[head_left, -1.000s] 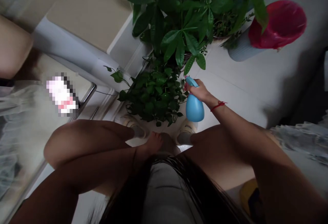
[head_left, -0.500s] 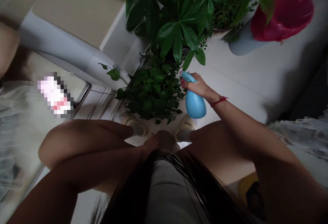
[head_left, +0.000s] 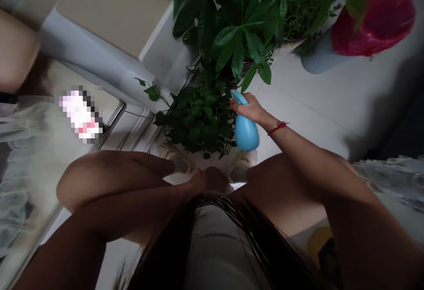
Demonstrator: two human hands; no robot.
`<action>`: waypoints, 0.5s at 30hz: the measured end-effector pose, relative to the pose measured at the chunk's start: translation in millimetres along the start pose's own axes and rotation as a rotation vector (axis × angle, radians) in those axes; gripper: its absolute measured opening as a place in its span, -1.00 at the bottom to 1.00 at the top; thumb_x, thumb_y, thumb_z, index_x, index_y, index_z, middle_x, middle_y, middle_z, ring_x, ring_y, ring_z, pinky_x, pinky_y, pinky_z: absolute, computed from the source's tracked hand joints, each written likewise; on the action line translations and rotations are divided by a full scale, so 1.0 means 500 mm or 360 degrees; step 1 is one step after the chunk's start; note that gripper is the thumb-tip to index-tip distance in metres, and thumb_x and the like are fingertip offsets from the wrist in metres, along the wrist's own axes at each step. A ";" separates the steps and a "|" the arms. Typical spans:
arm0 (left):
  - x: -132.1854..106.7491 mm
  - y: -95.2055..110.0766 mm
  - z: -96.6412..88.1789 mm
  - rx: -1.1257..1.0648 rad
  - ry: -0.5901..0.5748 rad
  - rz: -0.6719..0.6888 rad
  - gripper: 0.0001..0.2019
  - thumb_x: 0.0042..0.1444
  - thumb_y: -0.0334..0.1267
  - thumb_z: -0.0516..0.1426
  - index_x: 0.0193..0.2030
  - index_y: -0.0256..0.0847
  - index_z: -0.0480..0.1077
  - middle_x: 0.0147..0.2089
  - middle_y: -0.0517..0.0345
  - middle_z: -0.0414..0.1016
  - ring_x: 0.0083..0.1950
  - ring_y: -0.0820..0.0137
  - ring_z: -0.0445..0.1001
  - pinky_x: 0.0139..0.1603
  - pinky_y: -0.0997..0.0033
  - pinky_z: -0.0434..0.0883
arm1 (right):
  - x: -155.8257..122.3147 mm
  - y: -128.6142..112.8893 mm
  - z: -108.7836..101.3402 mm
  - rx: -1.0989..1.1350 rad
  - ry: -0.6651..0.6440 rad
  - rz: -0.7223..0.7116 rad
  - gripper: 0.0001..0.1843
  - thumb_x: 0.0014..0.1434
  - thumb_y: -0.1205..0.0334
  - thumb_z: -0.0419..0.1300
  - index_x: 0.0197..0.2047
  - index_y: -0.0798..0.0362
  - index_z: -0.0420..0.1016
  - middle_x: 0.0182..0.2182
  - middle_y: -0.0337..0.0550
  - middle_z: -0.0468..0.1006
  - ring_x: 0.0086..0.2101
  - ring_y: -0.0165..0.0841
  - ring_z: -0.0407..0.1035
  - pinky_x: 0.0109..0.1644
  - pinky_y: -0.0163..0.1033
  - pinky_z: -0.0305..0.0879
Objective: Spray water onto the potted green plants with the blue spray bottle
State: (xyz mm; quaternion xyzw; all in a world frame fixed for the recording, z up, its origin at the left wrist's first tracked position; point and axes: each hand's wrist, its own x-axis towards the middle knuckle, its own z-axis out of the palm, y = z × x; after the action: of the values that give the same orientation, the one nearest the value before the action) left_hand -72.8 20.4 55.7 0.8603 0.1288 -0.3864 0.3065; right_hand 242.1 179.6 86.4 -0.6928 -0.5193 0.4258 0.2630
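I am crouched over potted plants on a white tiled floor. My right hand point(head_left: 251, 108) is closed around the head of a light blue spray bottle point(head_left: 245, 131), its nozzle pointing at the small leafy vine plant point(head_left: 198, 120) in front of my feet. A red string circles that wrist. My left hand point(head_left: 198, 181) rests low between my knees, above my shoes; its fingers are in shadow and mostly hidden. Long dark hair hangs in front of the camera.
A taller plant with large leaves point(head_left: 238, 29) stands behind the vine. A grey pot with a red plastic bag point(head_left: 374, 20) sits at upper right. A sliding-door frame and sheer curtain point(head_left: 29, 157) run along the left. A yellow object point(head_left: 323, 250) lies at lower right.
My right hand and the spray bottle have shifted slightly left, closer to the vine plant's leaves. The view has swayed a little. My left hand stays between my knees.
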 end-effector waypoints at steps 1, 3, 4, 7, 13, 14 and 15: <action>-0.004 0.003 -0.006 0.0037 -0.0052 -0.0008 -0.74 0.51 -0.48 0.18 0.07 -0.36 0.75 0.10 -0.32 0.75 0.09 0.07 0.60 0.11 0.11 0.37 | 0.000 0.002 0.002 -0.0013 -0.0006 -0.0025 -0.86 0.17 0.10 0.42 -0.35 -0.07 0.60 -0.45 -0.18 0.59 -0.19 -0.09 0.61 0.06 0.03 0.66; -0.010 0.009 -0.017 0.0069 -0.0108 -0.0010 -0.72 0.53 -0.47 0.17 0.10 -0.33 0.76 0.12 -0.30 0.76 0.08 0.10 0.60 0.10 0.15 0.36 | -0.003 0.002 0.005 -0.0061 -0.0009 -0.0043 -0.89 0.15 0.13 0.40 -0.35 -0.06 0.61 -0.44 -0.17 0.60 -0.18 -0.09 0.61 0.09 0.03 0.65; -0.012 0.012 -0.021 0.0064 -0.0114 -0.0008 -0.73 0.52 -0.47 0.19 0.09 -0.33 0.76 0.10 -0.30 0.76 0.06 0.11 0.60 0.08 0.16 0.35 | -0.004 -0.001 0.006 -0.0087 -0.0008 -0.0040 -0.92 0.14 0.16 0.39 -0.36 -0.06 0.61 -0.44 -0.17 0.60 -0.18 -0.08 0.61 0.11 0.03 0.64; -0.016 0.018 -0.029 0.0062 -0.0114 -0.0008 -0.73 0.49 -0.48 0.20 0.08 -0.34 0.78 0.10 -0.34 0.76 0.04 0.12 0.60 0.06 0.18 0.33 | -0.009 -0.014 0.009 -0.0112 -0.0015 -0.0037 -0.96 0.13 0.21 0.35 -0.36 -0.06 0.61 -0.43 -0.15 0.60 -0.17 -0.06 0.62 0.13 0.06 0.64; -0.020 0.021 -0.041 0.0056 -0.0070 -0.0012 -0.72 0.48 -0.48 0.20 0.08 -0.39 0.79 0.12 -0.40 0.77 0.17 -0.04 0.64 0.20 0.06 0.37 | -0.010 -0.013 0.014 -0.0107 0.0012 0.0021 -0.95 0.17 0.20 0.36 -0.32 -0.04 0.63 -0.40 -0.10 0.61 -0.12 -0.01 0.62 0.16 0.10 0.63; -0.019 0.021 -0.042 0.0053 -0.0064 -0.0007 -0.74 0.45 -0.49 0.22 0.06 -0.38 0.79 0.09 -0.40 0.77 0.16 -0.05 0.64 0.20 0.05 0.38 | -0.010 -0.008 0.012 -0.0119 0.0038 0.0044 -0.93 0.18 0.18 0.36 -0.33 -0.04 0.62 -0.41 -0.09 0.59 -0.13 -0.01 0.61 0.15 0.11 0.63; -0.019 0.021 -0.042 0.0049 -0.0062 -0.0003 -0.75 0.42 -0.49 0.24 0.03 -0.37 0.80 0.08 -0.39 0.78 0.16 -0.05 0.65 0.20 0.04 0.38 | -0.010 -0.002 0.008 -0.0120 0.0067 0.0062 -0.90 0.21 0.15 0.35 -0.33 -0.04 0.61 -0.41 -0.08 0.59 -0.15 -0.02 0.60 0.13 0.11 0.64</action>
State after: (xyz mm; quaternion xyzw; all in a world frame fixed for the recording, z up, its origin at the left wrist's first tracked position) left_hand -61.9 25.3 78.1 0.8572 0.1176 -0.4053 0.2952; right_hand 237.8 174.6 86.7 -0.7210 -0.5157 0.3962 0.2393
